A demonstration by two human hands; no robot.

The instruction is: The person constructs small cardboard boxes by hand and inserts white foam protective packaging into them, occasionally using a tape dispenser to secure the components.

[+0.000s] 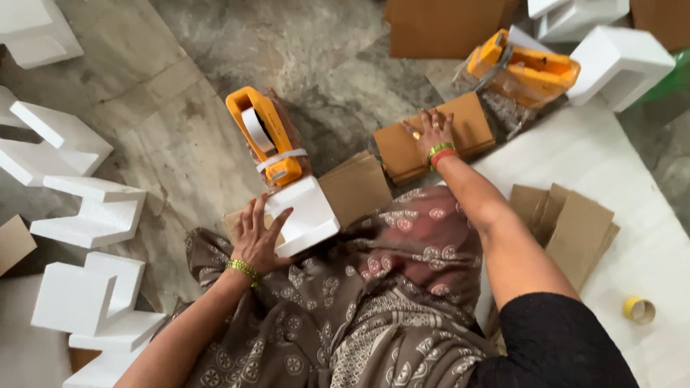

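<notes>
My left hand (257,233) rests on a white foam corner block (305,214) that caps the end of an orange appliance (264,133) wrapped in clear plastic, which lies on my lap and the floor. My right hand (430,133) lies flat on a stack of brown cardboard pieces (471,129) farther out, fingers spread. A folded cardboard piece (356,188) sits between the two hands.
Several white foam corner blocks (90,215) lie at the left on the stone floor. A second orange appliance in plastic (525,72) and more foam (622,61) sit at the upper right. More cardboard pieces (575,230) and a yellow tape roll (638,310) lie on a white sheet (596,151).
</notes>
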